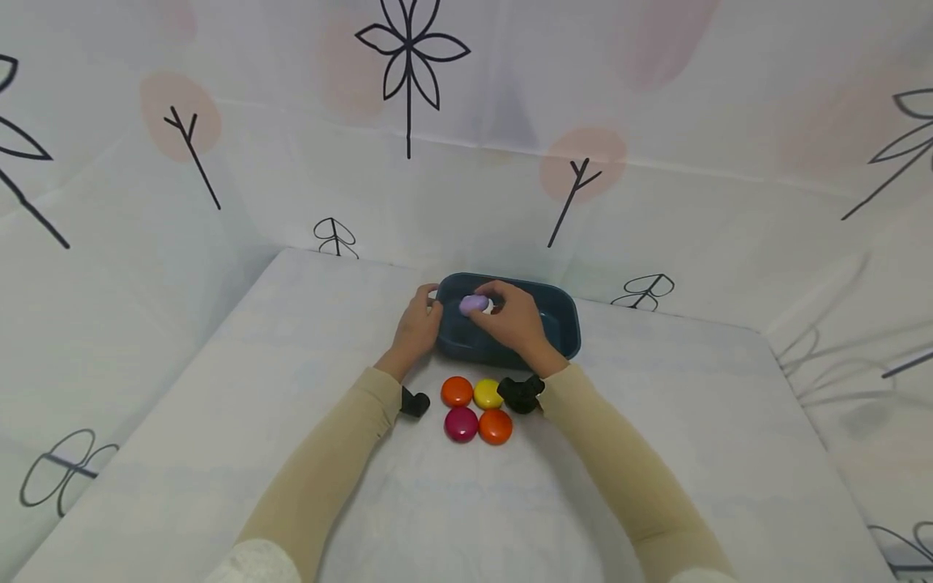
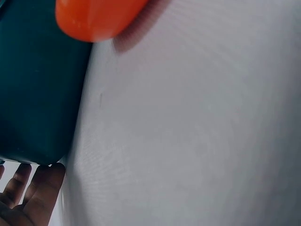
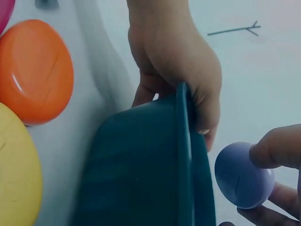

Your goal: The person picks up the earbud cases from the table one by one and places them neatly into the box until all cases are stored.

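My left hand (image 1: 419,325) grips the left end of a dark teal tray (image 1: 563,330). In the right wrist view its thumb hooks over the rim, and in the left wrist view its fingertips (image 2: 44,188) touch the outer end wall. Over the tray's left half, my right hand (image 1: 521,321) pinches a glossy purple rounded disc (image 3: 244,175) between thumb and fingers. In the head view a small white patch shows beside the disc, partly hidden by the fingers.
In front of the tray lie two orange discs (image 1: 457,392), a yellow disc (image 1: 487,394) and a magenta disc (image 1: 462,424), close together. Black wrist mounts (image 1: 521,394) hang near them. A white patterned cloth (image 1: 466,194) stands behind the table.
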The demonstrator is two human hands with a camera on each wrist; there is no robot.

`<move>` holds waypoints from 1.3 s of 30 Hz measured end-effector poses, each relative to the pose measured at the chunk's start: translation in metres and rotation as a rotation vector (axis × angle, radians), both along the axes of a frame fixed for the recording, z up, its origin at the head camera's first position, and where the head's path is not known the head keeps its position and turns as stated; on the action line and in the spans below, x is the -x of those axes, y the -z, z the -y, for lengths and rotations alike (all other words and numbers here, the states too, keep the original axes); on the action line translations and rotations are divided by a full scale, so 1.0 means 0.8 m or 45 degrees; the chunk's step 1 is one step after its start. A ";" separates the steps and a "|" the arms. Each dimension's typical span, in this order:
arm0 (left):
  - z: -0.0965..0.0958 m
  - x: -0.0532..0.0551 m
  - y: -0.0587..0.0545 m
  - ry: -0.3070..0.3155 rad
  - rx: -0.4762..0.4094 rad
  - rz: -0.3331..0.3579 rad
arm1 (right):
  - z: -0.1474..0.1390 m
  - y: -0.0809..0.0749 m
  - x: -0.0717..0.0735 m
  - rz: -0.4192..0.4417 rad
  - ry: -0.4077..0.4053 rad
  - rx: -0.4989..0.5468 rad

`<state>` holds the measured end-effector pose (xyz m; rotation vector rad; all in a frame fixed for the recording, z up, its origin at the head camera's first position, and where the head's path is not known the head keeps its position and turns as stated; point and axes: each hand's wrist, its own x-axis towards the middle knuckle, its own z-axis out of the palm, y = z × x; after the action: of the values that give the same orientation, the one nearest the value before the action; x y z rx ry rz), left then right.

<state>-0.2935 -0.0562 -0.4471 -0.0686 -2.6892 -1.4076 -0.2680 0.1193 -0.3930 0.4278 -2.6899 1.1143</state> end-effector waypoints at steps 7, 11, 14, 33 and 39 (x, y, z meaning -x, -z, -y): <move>0.002 0.001 0.001 0.002 0.007 0.005 | -0.004 -0.007 -0.013 -0.021 -0.025 -0.015; 0.002 0.003 0.001 0.001 0.004 0.011 | -0.007 -0.009 -0.020 -0.054 -0.050 -0.012; 0.001 0.003 0.001 0.001 0.007 0.011 | -0.010 -0.010 -0.025 -0.065 -0.065 -0.006; 0.000 0.000 -0.003 0.009 -0.014 0.020 | -0.040 -0.012 -0.064 -0.074 -0.100 -0.037; 0.000 -0.001 -0.002 0.001 -0.013 0.012 | -0.056 -0.012 -0.074 -0.058 -0.114 -0.051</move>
<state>-0.2930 -0.0562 -0.4457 -0.0627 -2.6897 -1.4254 -0.2087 0.1638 -0.3837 0.5780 -2.6813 1.0620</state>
